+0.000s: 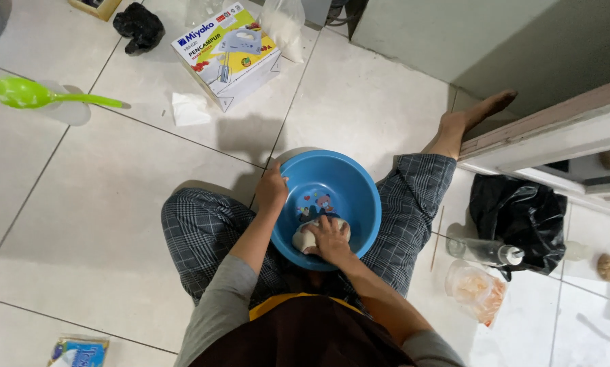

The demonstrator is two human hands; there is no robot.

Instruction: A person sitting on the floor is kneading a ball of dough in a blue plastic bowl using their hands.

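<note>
Head view, looking straight down at a seated person with crossed legs in checked trousers on a tiled floor. Centre of the frame: blue bowl [332, 197] resting in the lap, mouth facing up at the camera, round, so no long axis to speak of. Inside, at the lower part of the bowl, a pale lump of dough [306, 238], lying roughly left to right, partly hidden. Right hand [330, 239] pressed down on the dough, fingers curled over it, half closed around the lump. Left hand [272, 188] clamped on the bowl's left rim, thumb inside, steadying. Judged a kneading step, mid-way; next press likely calls for a firm hold on the rim and a fold of the lump under the palm. Upper left: green ladle [26, 94], white tissue [189, 109], mixer box [227, 51] upper centre, black cloth [138, 27]. Right side: black bag [519, 214], clear bottle [485, 251] lying flat, small plastic bag [478, 289] below it.
</note>
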